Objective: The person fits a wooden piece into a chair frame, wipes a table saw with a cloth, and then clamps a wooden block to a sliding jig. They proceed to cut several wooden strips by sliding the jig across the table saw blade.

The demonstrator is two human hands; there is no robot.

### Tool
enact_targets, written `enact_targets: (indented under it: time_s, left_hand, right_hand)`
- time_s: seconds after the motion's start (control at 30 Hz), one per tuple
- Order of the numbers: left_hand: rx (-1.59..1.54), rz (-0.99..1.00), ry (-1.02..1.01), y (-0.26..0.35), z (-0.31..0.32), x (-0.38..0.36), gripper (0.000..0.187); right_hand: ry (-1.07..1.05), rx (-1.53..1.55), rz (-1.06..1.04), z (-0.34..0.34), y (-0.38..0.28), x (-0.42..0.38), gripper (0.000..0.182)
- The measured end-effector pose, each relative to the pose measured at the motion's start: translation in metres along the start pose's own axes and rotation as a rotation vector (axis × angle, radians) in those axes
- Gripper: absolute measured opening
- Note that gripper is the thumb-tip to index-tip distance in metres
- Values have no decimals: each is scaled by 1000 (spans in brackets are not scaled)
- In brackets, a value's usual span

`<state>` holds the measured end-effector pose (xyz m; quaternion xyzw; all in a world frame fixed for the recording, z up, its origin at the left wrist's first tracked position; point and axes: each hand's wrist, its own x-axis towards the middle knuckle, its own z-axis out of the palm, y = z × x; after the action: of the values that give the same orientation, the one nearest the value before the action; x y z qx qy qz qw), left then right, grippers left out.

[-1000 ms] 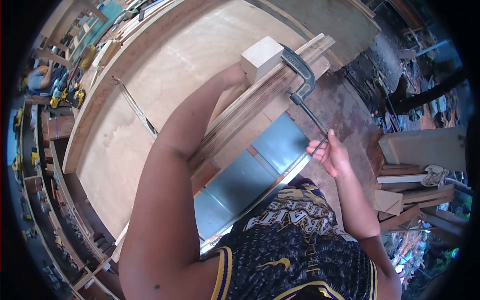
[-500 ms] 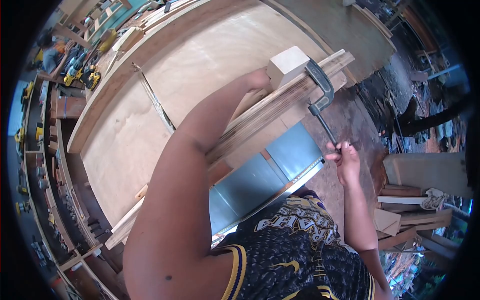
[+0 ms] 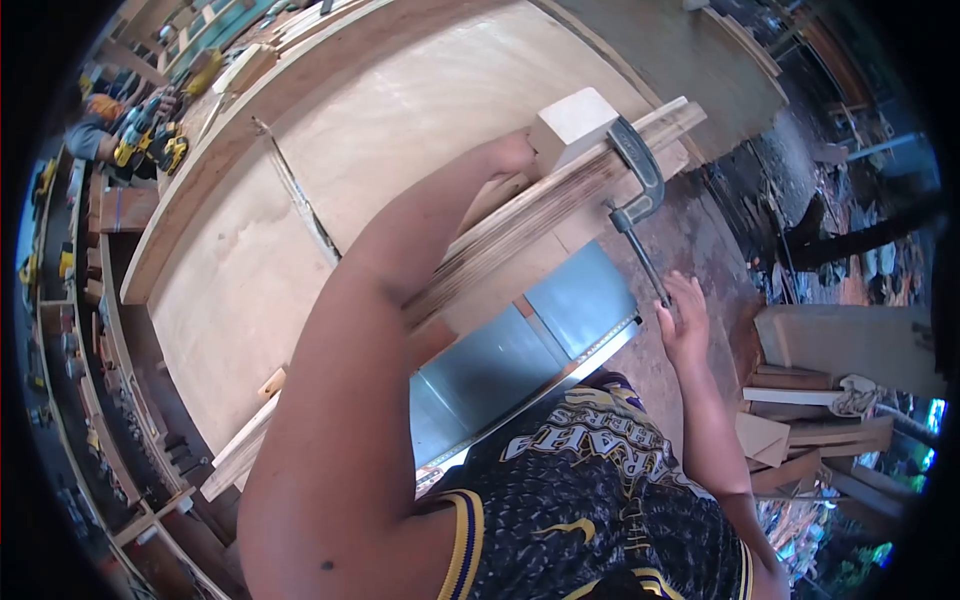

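A G-clamp [image 3: 642, 170] grips the long wooden boards [image 3: 530, 226] along the near side of a wooden panel [image 3: 400, 140]. Its jaw bears on a pale wooden block [image 3: 575, 125], and its screw points down toward me. At the block's left side, my left hand [image 3: 513, 156] is closed against it, fingertips partly hidden. My right hand [image 3: 684, 322] is at the lower end of the clamp screw, fingers stretched out and apart, the thumb close to the screw's end.
Below the boards lies a blue-grey smooth surface [image 3: 490, 365] with a metal edge. Shelves with tools [image 3: 90, 370] run along the left. At upper left, another person's arm [image 3: 90, 140] is beside yellow cordless drills [image 3: 150, 150]. Wood offcuts [image 3: 820, 440] are stacked at right.
My right hand's fingers have opened from their curl around the screw's end and now extend upward. My left hand stays by the block. The view has shifted slightly.
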<state>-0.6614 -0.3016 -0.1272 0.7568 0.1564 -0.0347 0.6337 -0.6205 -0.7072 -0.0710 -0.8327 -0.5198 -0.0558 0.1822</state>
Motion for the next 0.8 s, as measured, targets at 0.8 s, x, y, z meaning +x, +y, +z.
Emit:
enact_targets:
  time_s: [0.8]
  left_hand:
    - [-189, 3, -21, 6, 1, -3, 44]
  right_hand:
    - [-167, 1597, 1109, -2, 7, 16, 41]
